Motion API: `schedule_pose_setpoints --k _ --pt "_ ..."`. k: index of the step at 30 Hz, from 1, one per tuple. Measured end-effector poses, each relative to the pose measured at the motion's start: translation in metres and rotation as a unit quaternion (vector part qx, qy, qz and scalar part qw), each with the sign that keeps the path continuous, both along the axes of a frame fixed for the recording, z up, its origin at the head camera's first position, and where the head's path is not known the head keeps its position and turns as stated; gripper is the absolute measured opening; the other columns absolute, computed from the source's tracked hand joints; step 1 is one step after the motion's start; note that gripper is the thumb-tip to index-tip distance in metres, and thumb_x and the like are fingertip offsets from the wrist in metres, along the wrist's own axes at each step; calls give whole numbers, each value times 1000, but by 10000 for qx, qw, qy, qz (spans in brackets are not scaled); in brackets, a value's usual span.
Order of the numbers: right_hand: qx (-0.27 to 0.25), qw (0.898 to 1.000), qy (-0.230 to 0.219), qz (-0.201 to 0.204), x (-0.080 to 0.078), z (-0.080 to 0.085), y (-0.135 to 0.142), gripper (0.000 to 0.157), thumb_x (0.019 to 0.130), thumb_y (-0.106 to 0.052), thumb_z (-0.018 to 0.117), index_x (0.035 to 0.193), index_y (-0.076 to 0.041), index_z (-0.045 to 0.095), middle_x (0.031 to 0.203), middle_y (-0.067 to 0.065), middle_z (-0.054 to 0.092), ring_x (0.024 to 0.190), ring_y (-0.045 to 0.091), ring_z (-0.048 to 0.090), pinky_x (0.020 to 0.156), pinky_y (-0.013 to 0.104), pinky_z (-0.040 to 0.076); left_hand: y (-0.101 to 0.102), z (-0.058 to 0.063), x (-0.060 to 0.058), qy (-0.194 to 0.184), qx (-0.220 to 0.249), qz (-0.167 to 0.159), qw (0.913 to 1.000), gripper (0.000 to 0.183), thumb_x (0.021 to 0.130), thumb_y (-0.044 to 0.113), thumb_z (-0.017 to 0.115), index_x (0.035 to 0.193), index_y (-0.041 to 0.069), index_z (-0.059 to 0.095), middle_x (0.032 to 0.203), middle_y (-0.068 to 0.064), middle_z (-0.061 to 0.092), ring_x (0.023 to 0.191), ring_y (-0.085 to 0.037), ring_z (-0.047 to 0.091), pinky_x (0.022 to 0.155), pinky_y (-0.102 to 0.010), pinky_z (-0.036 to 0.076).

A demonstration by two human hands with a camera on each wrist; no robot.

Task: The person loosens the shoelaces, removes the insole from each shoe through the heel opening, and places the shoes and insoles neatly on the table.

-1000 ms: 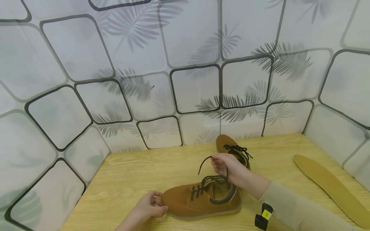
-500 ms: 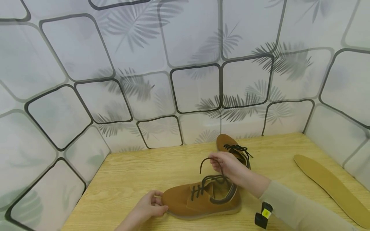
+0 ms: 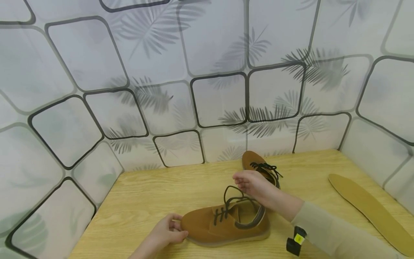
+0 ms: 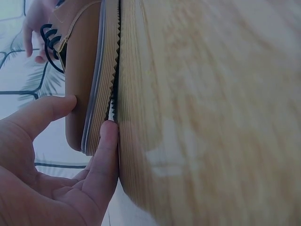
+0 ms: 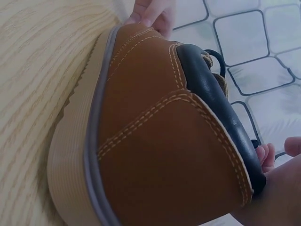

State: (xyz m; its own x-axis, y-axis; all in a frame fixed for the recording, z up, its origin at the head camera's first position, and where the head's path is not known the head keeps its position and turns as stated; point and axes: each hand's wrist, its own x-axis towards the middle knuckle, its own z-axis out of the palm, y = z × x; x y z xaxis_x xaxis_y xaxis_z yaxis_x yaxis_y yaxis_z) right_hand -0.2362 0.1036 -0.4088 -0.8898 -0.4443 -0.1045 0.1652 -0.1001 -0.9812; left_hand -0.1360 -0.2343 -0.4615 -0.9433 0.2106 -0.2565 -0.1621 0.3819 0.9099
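A brown lace-up shoe (image 3: 223,226) with a dark collar lies lengthwise on the wooden table, toe to the left. My left hand (image 3: 170,229) holds its toe. In the left wrist view, the thumb (image 4: 59,106) presses the upper and a fingertip (image 4: 109,129) supports the sole edge. My right hand (image 3: 253,183) hovers above the shoe opening, fingers loosely bent. The right wrist view shows its thumb (image 5: 292,146) apart from the fingers (image 5: 266,155). A black lace (image 3: 229,187) arches up from the shoe just below that hand; its free end cannot be made out.
A second brown shoe (image 3: 253,160) with a tied black lace stands behind my right hand, partly covered by it. A tan insole (image 3: 365,207) lies at the right of the table (image 3: 145,194). Patterned walls (image 3: 220,100) enclose the back and sides.
Earlier, my right hand pinched the lace with its end hanging left. Now the lace has slipped down into a low loop and the fingers have loosened. My left hand has kept still.
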Motion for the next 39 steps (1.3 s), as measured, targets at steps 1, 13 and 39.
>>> schedule_pose_setpoints --k 1,13,39 --pt "7 10000 25 35 0 0 0 16 107 -16 56 99 -14 70 90 -8 66 85 6 61 80 17 55 0 0 0 -3 1 7 10000 61 92 4 75 141 -16 45 106 -12 70 89 -15 67 84 -32 64" --pt "288 9991 280 109 7 7 8 12 105 -16 59 103 -12 71 91 -10 69 85 5 64 82 19 58 -1 2 1 -12 77 -47 10000 60 92 3 75 140 -15 45 106 -12 71 88 -14 69 83 -32 64" --pt "717 9935 467 748 19 22 23 12 104 -16 62 103 -9 71 90 -7 68 80 4 60 75 17 56 -1 0 -1 -33 -19 -52 10000 58 92 4 74 141 -13 46 107 -12 71 90 -14 68 84 -33 62"
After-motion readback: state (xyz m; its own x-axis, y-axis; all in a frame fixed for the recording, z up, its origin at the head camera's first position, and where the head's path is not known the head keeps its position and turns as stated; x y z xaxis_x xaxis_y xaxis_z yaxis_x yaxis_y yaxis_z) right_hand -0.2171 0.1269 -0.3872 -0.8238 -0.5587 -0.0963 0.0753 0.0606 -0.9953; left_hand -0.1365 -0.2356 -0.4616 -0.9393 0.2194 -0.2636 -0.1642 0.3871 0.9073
